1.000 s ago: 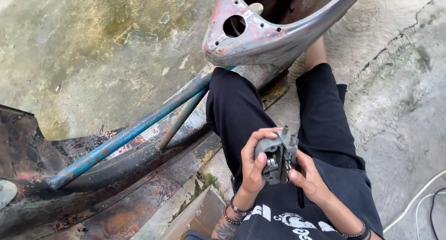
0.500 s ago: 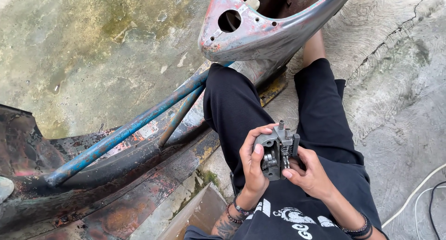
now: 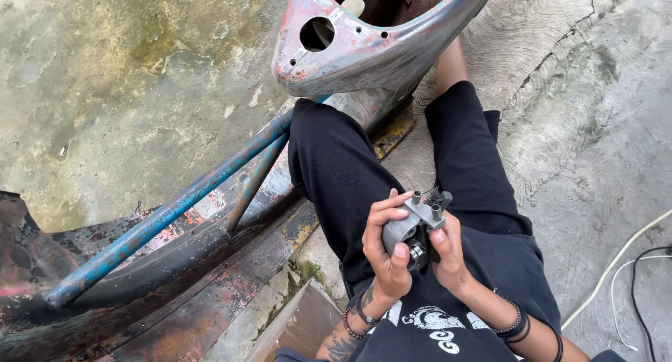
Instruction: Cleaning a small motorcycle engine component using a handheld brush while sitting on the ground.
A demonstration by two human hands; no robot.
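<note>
Grey metal part (image 3: 414,225) clasped by left hand (image 3: 385,253) and right hand (image 3: 449,260) fingers.

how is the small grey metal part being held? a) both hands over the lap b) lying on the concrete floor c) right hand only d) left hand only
a: the left hand and right hand both grip the small grey metal part with upright pegs above the lap.

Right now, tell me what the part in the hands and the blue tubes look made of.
Small grey part, held by left hand and right hand: likely bare cast metal, matte grey with round posts. Blue tubes: seemingly painted steel, paint chipped, rust showing.
</note>
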